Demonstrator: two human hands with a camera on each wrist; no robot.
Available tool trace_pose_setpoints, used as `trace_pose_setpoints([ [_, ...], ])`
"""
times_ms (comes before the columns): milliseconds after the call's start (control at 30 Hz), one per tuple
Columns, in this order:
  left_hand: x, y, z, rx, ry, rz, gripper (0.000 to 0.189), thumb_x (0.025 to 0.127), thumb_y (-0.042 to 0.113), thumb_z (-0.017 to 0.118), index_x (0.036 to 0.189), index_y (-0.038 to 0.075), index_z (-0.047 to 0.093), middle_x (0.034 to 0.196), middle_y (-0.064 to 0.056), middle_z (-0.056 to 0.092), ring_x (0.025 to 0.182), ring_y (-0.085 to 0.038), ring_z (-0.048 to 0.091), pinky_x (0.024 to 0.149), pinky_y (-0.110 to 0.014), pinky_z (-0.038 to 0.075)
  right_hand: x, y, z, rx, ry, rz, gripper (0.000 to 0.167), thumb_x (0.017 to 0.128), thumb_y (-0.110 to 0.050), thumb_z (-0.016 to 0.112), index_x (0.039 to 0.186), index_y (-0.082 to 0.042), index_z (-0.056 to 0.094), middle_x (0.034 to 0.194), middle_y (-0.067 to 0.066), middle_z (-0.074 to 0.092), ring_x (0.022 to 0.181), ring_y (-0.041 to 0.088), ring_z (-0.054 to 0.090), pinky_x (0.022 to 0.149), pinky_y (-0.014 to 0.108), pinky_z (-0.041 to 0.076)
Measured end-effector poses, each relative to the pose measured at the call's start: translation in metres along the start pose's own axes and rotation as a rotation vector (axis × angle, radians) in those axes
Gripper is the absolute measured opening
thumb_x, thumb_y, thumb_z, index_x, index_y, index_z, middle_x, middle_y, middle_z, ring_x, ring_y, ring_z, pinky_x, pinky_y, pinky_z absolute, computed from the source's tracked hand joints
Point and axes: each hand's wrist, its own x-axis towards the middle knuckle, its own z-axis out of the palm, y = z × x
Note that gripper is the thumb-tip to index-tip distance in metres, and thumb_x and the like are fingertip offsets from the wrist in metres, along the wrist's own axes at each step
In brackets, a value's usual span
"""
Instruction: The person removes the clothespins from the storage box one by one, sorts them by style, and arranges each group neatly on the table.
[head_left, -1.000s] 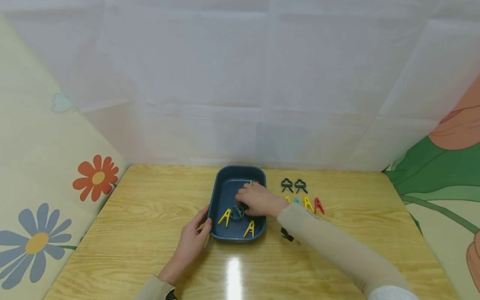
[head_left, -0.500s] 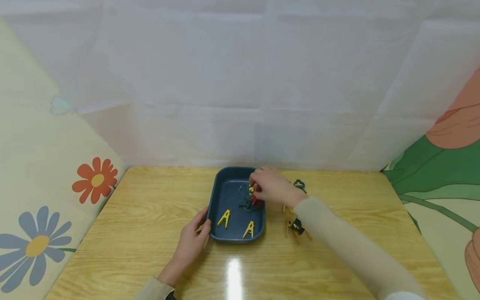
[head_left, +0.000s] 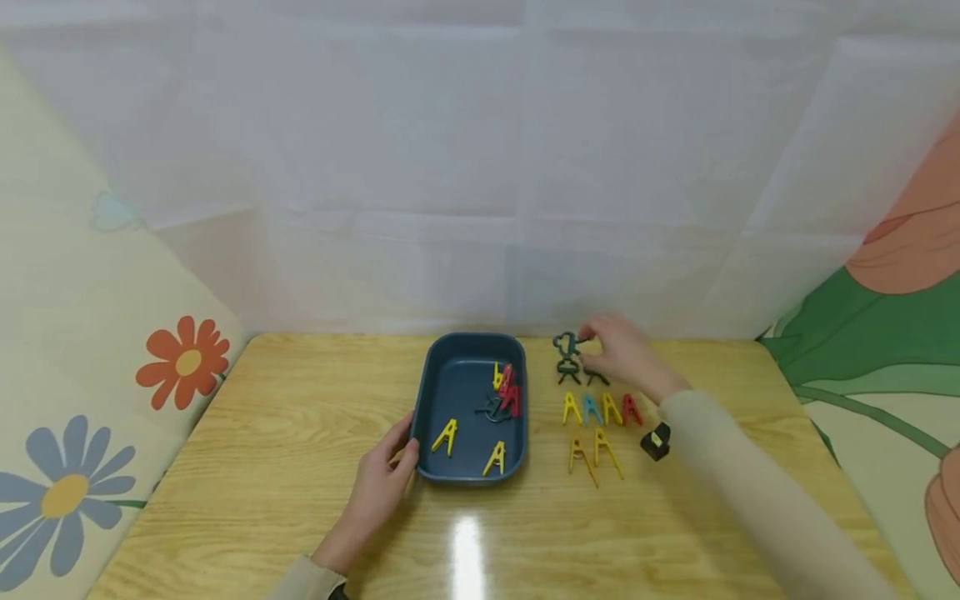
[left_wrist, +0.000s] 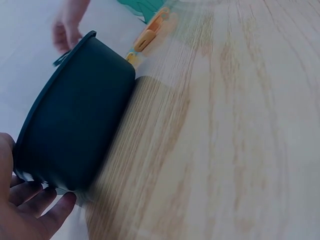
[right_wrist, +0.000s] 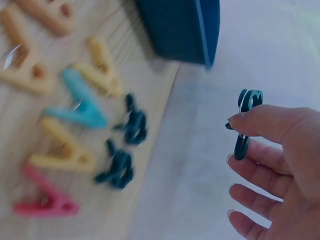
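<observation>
Wood-grained tabletop (head_left: 315, 400); near its far edge, right hand (head_left: 622, 354) pinches a dark-green clip (right_wrist: 242, 149) (likely light, stiff; best held by its legs); left hand (head_left: 381, 482) grips blue tray (head_left: 453, 387).

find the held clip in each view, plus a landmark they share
Head: the held clip is right of the tray's far end.
Left wrist: upper left, a small dark sliver past the tray's rim.
Right wrist: right of centre, below and right of the tray.
Shared landmark: the tray.

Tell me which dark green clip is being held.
The clip pinched in the right hand; the others lie on the table or in the tray.
</observation>
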Motion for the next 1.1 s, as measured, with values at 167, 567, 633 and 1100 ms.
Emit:
trace_pose_setpoints([
  [167,0.000,-0.001,-0.001,0.003,0.007,0.002,0.046,0.105,0.004,0.055,0.151,-0.005,0.050,0.146,-0.026,0.057,0.131,-0.042,0.058,0.097,-0.059,0.055,-0.012,0.031,0.005,0.038,0.004,0.132,0.032,0.093,-0.013,0.075,0.119,0.005,0.069,0.118,0.022,0.069,0.114,0.042,0.062,0.099,0.056,0.051],
  [567,0.002,-0.003,-0.002,-0.006,-0.009,-0.015,0.047,0.107,0.006,0.054,0.152,-0.004,0.049,0.148,-0.026,0.055,0.135,-0.040,0.055,0.100,-0.059,0.053,-0.032,0.062,0.022,0.109,0.037,0.409,0.041,0.093,-0.019,0.071,0.117,0.013,0.066,0.116,0.030,0.069,0.107,0.046,0.065,0.093,0.059,0.053],
  [633,0.002,-0.003,-0.002,-0.003,-0.010,-0.013,0.047,0.107,0.006,0.054,0.152,-0.004,0.049,0.148,-0.026,0.055,0.135,-0.040,0.055,0.100,-0.059,0.053,-0.033,0.062,0.027,0.085,0.031,0.449,0.038,0.093,-0.021,0.072,0.114,0.011,0.068,0.113,0.027,0.072,0.103,0.044,0.067,0.091,0.059,0.053],
  [1100,0.003,-0.003,-0.002,-0.002,-0.002,-0.014,0.047,0.105,0.005,0.054,0.152,-0.001,0.050,0.149,-0.024,0.056,0.133,-0.040,0.057,0.099,-0.059,0.054,-0.034,0.062,0.047,0.040,-0.012,0.572,0.041,0.087,-0.025,0.071,0.059,-0.016,0.044,0.062,0.001,0.045,0.070,0.026,0.046,0.089,0.059,0.041],
])
